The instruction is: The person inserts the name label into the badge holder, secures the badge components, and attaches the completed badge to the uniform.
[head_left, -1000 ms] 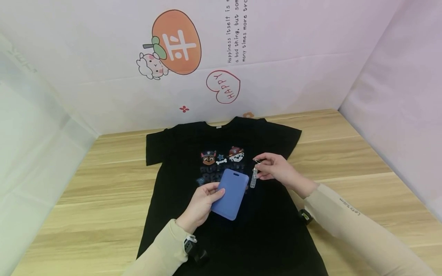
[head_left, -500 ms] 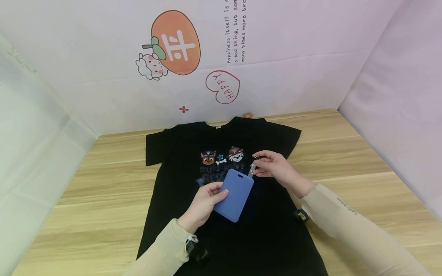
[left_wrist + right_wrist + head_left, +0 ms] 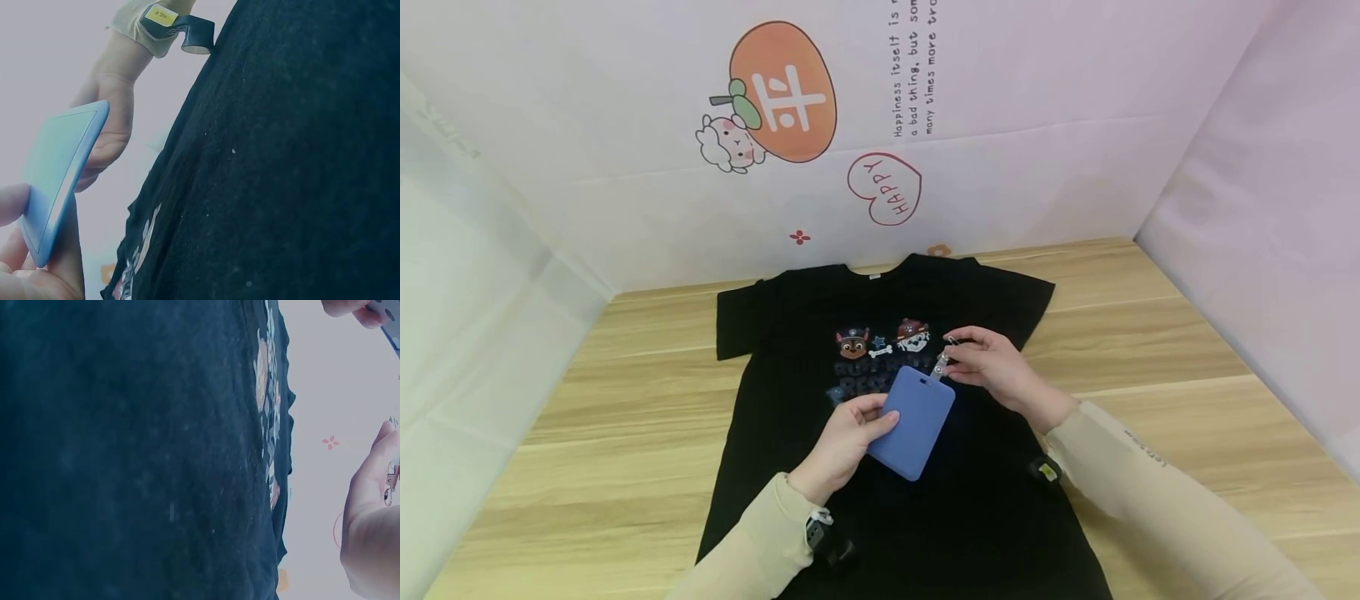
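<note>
My left hand [image 3: 850,437] grips a blue card holder [image 3: 913,427] by its left side, thumb on the face and fingers behind. A small slot is cut near the holder's top edge. In the left wrist view the card holder [image 3: 59,169] is seen edge-on between thumb and fingers. My right hand [image 3: 996,367] pinches a badge clip [image 3: 939,365] with a clear strap and a metal part. The strap hangs close to the slot; whether it touches the holder I cannot tell. At the right wrist view's edge, the right hand [image 3: 375,519] shows only partly.
Beneath both hands a black T-shirt [image 3: 820,467] with cartoon dog prints lies flat on the wooden table [image 3: 610,433]. White printed cloth [image 3: 1000,167] hangs behind and at both sides. Each wrist wears a small black camera [image 3: 1047,469].
The right hand has brought the badge clip left, to the top of the card holder. The left hand has moved the holder slightly right and tilted it clockwise.
</note>
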### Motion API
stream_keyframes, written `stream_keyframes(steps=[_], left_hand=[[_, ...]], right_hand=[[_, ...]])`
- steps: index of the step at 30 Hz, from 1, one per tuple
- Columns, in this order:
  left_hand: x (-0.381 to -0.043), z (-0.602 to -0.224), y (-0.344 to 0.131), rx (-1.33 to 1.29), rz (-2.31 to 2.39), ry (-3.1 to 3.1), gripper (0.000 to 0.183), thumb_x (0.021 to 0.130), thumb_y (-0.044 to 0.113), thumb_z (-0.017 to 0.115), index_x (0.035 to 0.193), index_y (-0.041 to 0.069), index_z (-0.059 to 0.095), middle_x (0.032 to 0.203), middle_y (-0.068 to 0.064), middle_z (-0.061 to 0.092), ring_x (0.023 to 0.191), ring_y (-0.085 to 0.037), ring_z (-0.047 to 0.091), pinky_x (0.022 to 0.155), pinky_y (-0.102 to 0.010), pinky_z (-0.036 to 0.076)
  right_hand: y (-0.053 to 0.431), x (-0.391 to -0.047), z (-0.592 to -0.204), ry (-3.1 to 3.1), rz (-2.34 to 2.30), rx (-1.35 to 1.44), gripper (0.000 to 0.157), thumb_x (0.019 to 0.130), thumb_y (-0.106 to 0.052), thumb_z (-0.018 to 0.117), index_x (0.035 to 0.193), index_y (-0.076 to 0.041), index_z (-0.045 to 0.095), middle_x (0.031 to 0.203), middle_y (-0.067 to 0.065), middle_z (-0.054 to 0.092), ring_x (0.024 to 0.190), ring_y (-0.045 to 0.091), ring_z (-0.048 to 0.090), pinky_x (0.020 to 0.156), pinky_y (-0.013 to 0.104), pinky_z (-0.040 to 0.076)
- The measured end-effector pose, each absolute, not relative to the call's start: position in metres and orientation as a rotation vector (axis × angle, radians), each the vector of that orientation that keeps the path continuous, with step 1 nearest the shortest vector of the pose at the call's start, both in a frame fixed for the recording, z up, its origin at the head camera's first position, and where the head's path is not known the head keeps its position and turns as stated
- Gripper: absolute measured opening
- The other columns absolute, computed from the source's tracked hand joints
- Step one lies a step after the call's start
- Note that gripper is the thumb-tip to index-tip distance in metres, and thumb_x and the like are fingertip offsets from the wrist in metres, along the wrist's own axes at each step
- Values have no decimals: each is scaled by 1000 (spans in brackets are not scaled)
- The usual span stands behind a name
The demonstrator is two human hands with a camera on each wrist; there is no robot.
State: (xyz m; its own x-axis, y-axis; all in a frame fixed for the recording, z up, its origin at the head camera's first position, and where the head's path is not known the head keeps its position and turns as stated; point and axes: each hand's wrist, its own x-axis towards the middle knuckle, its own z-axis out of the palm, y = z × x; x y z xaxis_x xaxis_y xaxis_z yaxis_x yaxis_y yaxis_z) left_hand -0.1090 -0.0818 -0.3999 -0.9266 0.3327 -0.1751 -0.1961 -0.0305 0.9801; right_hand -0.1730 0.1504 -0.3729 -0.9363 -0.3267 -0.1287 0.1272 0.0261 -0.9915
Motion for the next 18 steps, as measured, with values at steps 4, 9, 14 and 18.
stream_keyframes(steps=[4,9,14,18], left_hand=[[-109,-401,-81,139,2020,1888,32,94,7,54,122,-9,55,104,-11,68,86,-9,64,80,-29,52],[-110,-402,-81,140,2016,1895,32,94,7,55,122,-9,55,105,-13,68,87,-10,64,80,-29,52],[-110,-403,-80,137,2016,1896,32,94,8,55,121,-9,55,105,-13,68,87,-10,64,81,-30,52],[-111,-402,-80,134,2024,1889,32,94,7,55,121,-9,55,104,-11,69,87,-9,64,80,-29,52]], right_hand=[[149,-172,-372,1959,-1997,-168,27,97,-10,50,121,1,47,82,-5,63,76,7,67,72,22,55],[148,-171,-371,1933,-2016,-149,29,97,-10,51,123,1,46,84,-4,62,75,7,67,72,21,55],[147,-171,-372,1912,-2037,-132,28,97,-10,50,122,0,46,84,-6,62,74,6,66,71,20,54],[147,-172,-372,1891,-2054,-119,27,97,-10,50,121,0,46,82,-7,63,73,6,66,70,19,54]])
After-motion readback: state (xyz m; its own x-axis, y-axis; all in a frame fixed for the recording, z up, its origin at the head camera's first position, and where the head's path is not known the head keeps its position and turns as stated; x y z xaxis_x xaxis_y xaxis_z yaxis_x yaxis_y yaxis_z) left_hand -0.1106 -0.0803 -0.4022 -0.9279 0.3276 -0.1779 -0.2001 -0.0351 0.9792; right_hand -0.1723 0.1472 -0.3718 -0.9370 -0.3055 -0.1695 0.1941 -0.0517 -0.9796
